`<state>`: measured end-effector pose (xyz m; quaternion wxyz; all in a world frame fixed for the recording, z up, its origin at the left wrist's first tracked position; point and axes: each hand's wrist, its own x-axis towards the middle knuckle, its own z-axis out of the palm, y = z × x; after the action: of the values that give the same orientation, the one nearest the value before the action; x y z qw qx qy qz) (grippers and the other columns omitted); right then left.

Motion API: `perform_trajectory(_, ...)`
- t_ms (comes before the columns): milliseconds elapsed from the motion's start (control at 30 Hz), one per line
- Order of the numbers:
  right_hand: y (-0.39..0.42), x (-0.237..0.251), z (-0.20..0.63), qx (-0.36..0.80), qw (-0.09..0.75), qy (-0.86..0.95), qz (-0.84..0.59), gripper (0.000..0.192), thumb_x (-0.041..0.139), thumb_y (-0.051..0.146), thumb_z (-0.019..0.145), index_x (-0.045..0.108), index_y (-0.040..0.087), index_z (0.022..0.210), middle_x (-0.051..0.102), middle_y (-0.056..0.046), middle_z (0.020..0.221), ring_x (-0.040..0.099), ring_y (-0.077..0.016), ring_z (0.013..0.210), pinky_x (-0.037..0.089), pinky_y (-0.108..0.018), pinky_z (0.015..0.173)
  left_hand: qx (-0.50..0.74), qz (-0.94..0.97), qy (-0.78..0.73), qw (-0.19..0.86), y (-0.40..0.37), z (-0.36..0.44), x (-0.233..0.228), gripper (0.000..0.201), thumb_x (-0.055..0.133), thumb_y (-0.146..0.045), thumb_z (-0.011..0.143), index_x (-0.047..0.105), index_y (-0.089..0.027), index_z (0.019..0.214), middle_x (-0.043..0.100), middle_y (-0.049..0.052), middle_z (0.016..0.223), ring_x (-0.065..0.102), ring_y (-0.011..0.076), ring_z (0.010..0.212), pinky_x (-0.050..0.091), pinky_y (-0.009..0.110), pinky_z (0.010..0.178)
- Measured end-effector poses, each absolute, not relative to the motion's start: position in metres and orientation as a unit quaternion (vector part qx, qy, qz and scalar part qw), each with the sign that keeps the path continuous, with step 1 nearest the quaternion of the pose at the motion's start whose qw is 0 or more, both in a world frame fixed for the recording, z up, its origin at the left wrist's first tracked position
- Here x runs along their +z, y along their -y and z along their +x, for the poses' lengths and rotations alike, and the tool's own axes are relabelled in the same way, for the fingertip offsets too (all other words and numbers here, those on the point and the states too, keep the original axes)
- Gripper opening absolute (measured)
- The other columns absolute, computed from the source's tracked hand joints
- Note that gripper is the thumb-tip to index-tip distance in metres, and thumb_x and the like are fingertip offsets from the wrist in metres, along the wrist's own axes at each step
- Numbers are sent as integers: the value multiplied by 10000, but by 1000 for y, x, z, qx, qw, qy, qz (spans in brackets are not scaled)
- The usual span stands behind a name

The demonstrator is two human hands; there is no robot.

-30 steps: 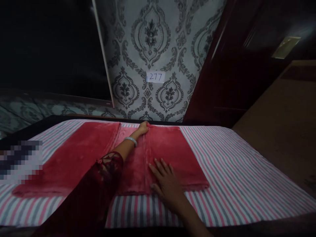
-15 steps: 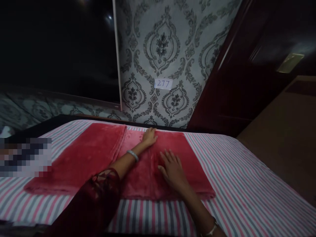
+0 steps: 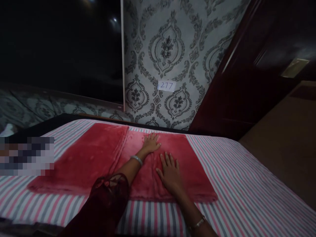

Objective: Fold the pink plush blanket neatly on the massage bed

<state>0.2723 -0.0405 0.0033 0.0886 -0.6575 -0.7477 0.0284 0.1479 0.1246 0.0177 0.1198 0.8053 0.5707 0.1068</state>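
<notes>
Two hands are lying flat on a red blanket [image 3: 98, 161] that we are seeing spread across a striped bed sheet [image 3: 247, 197]. We are seeing the left hand [image 3: 151, 143] resting palm down near the blanket's far edge, fingers spread apart and gripping nothing, with a pale bangle [image 3: 137, 160] sitting on its wrist and a dark red lace sleeve [image 3: 108, 197] covering the forearm nearer the camera. We are seeing the right hand [image 3: 170, 171] pressing palm down just beside and nearer than the left, fingers also apart and holding nothing, with a thin bracelet [image 3: 197, 223] showing on its wrist. Both hands are touching the blanket's right portion, which is lying doubled over with a fold line running between them toward the near edge. The blanket's left portion is lying flat toward the left side of the bed. Behind the bed, we are noticing patterned wallpaper [image 3: 172, 49] carrying a small white label [image 3: 166, 86] reading 277, and a dark wooden door [image 3: 247, 82] standing to the right.
</notes>
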Motion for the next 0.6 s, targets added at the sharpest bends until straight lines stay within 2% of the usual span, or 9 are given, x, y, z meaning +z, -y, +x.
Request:
perform_trajectory(167, 42, 12, 273, 44, 80, 746, -660, 679, 383, 504, 1002, 257, 188, 1589, 163, -118, 1672, 98, -308, 1541, 83, -569, 1201, 82, 809, -562, 149, -122, 143, 34, 688, 435, -527, 928, 341, -260, 1555, 178, 93, 1678, 162, 355, 1530, 179, 566, 1200)
perform_trajectory(333, 46, 24, 271, 98, 71, 737, -665, 671, 373, 510, 1006, 261, 196, 1588, 129, -120, 1677, 70, -309, 1546, 79, -566, 1200, 100, 818, -552, 128, -94, 140, 35, 606, 425, -522, 937, 385, -376, 1524, 140, -16, 1692, 32, 371, 1543, 84, 605, 1207)
perform_trajectory(467, 65, 29, 255, 145, 79, 747, -644, 747, 389, 528, 985, 259, 95, 1580, 143, -170, 1663, 91, -305, 1544, 118, -517, 1213, 95, 802, -576, 132, -82, 139, 26, 655, 442, -545, 925, 378, -323, 1538, 224, 77, 1671, 153, 402, 1522, 155, 591, 1196)
perform_trajectory(600, 90, 24, 242, 140, 109, 754, -633, 812, 475, 508, 945, 255, 41, 1572, 209, -201, 1642, 143, -315, 1536, 138, -496, 1222, 118, 789, -592, 115, -79, 142, 18, 639, 412, -495, 952, 369, -261, 1545, 254, 144, 1651, 157, 365, 1529, 104, 537, 1214)
